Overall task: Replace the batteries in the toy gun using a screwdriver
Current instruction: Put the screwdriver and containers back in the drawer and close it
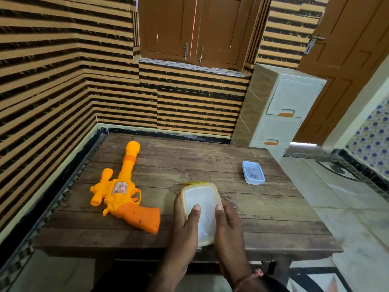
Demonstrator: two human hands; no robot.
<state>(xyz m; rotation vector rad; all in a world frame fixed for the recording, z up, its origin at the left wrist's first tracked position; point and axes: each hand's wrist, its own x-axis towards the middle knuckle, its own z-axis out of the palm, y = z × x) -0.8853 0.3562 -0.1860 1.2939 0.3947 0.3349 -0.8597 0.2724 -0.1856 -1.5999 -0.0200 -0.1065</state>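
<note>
Both grips, left hand [185,220] and right hand [228,221], clasping lidded box [203,209] at table [273,218] near edge, toy gun [124,192] left

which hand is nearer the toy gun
Left. The left hand grips the lidded container's left side, just right of the toy gun's handle; the right hand grips its far side.

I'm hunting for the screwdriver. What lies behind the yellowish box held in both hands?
A thin yellow screwdriver lies on the table just behind the yellowish box, tip pointing left. The box hides part of its handle end. The box's contents cannot be made out.
</note>
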